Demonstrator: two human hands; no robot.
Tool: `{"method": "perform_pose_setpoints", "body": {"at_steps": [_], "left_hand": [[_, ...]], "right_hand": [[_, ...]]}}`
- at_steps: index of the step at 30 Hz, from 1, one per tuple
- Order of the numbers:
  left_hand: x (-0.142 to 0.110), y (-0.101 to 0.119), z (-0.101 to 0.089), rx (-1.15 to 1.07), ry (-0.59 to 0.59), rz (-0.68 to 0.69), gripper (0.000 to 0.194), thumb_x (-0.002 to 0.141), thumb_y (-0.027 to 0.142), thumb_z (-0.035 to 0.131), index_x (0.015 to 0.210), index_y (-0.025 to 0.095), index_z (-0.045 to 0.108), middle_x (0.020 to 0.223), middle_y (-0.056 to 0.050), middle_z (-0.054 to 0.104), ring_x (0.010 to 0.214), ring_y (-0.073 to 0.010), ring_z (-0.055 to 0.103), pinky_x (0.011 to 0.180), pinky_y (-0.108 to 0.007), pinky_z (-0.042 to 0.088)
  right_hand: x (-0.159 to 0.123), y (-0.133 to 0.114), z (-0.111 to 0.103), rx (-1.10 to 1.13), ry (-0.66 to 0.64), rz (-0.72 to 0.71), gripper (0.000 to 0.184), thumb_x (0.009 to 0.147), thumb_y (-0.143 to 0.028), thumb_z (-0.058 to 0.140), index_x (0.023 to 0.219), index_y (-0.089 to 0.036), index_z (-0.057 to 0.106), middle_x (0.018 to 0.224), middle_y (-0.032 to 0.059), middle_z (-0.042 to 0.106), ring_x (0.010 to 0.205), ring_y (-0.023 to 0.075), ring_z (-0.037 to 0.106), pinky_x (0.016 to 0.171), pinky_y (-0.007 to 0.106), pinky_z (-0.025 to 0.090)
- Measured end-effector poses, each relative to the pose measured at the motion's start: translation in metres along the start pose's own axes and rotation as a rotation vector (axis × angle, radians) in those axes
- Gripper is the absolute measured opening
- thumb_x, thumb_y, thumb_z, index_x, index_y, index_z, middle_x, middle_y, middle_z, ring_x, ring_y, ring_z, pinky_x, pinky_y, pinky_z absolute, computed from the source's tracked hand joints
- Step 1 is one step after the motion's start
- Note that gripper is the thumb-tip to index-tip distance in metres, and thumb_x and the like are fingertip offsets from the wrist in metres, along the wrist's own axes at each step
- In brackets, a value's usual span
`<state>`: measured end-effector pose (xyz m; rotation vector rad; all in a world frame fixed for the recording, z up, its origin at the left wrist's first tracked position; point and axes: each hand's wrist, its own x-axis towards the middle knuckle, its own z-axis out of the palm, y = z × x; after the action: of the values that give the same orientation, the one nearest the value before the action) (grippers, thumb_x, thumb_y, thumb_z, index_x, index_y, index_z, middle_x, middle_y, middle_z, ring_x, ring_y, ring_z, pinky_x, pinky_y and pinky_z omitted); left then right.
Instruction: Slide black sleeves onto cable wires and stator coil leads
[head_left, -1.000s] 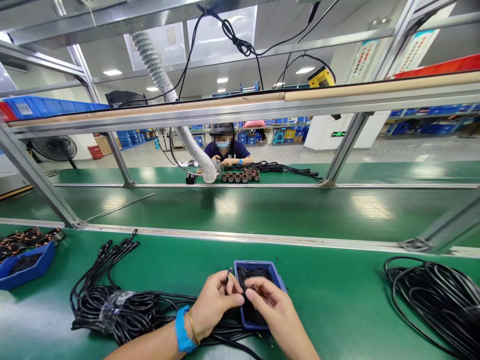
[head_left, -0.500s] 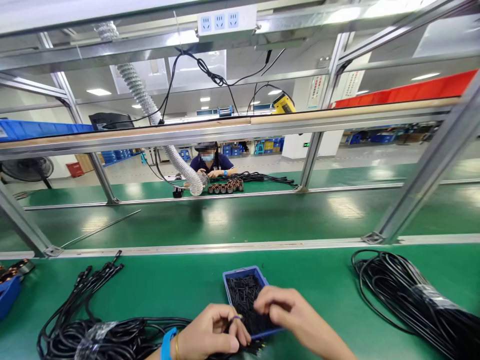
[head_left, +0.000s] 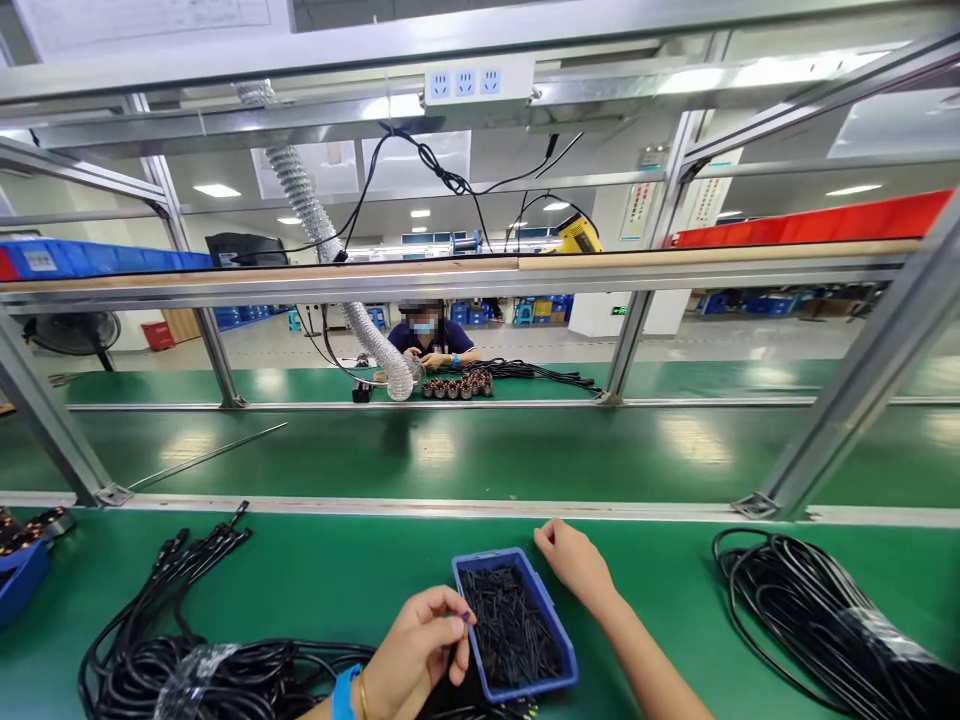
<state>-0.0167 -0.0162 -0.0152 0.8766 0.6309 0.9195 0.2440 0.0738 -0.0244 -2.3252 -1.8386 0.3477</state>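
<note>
My left hand (head_left: 427, 645) is closed in a pinch beside the left edge of a blue plastic tray (head_left: 568, 655). A small purple tip shows at its fingertips, and part of a black cable (head_left: 451, 660) shows under the fingers. Short thin black tube pieces (head_left: 514, 625) fill the tray. Beyond the tray's far right corner, my right hand (head_left: 571, 560) rests low over the green table with fingers curled; anything in them is hidden. Several cable ends with light-coloured wire tips (head_left: 525, 708) lie by the tray's near edge.
A bundle of black cables (head_left: 232, 685) lies at left, another coil (head_left: 817, 600) at right. A blue bin (head_left: 22, 585) with copper-wound parts sits far left. Metal frame posts (head_left: 847, 390) and a shelf (head_left: 450, 285) stand ahead. Across the table sits a masked person (head_left: 431, 340).
My right hand has moved from over the tray to the table beyond its far right corner. My left hand has risen slightly, and the view has tilted up a little.
</note>
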Motion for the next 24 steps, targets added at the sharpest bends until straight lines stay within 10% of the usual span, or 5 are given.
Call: {"method": "perform_pose_setpoints", "body": {"at_steps": [11, 16, 24], "left_hand": [[0.001, 0.004, 0.000, 0.105, 0.140, -0.041, 0.048, 0.060, 0.048, 0.089, 0.078, 0.015, 0.060, 0.066, 0.000, 0.062, 0.058, -0.0121, 0.059, 0.060, -0.025, 0.041], [0.004, -0.001, -0.003, 0.025, 0.191, -0.117, 0.039, 0.059, 0.043, 0.080, 0.074, 0.018, 0.054, 0.061, 0.004, 0.057, 0.052, -0.0122, 0.060, 0.054, -0.023, 0.040], [0.001, -0.003, 0.000, 0.064, 0.137, -0.074, 0.042, 0.065, 0.047, 0.083, 0.076, 0.018, 0.054, 0.056, 0.005, 0.055, 0.048, -0.0103, 0.056, 0.049, -0.021, 0.036]], "right_hand": [[0.015, -0.013, 0.002, -0.076, 0.017, -0.065, 0.022, 0.097, -0.034, 0.064, 0.106, -0.014, 0.067, 0.105, 0.0046, 0.072, 0.095, 0.0185, 0.070, 0.087, 0.041, 0.058], [-0.029, -0.014, -0.013, 0.029, 0.122, -0.248, 0.033, 0.107, -0.027, 0.039, 0.121, -0.015, 0.065, 0.096, 0.0058, 0.075, 0.084, 0.0163, 0.072, 0.080, 0.030, 0.056], [-0.094, -0.056, 0.015, 0.008, 0.122, -0.605, 0.025, 0.084, -0.010, 0.063, 0.097, -0.024, 0.078, 0.090, 0.0052, 0.075, 0.089, 0.0249, 0.073, 0.074, 0.033, 0.059]]}}
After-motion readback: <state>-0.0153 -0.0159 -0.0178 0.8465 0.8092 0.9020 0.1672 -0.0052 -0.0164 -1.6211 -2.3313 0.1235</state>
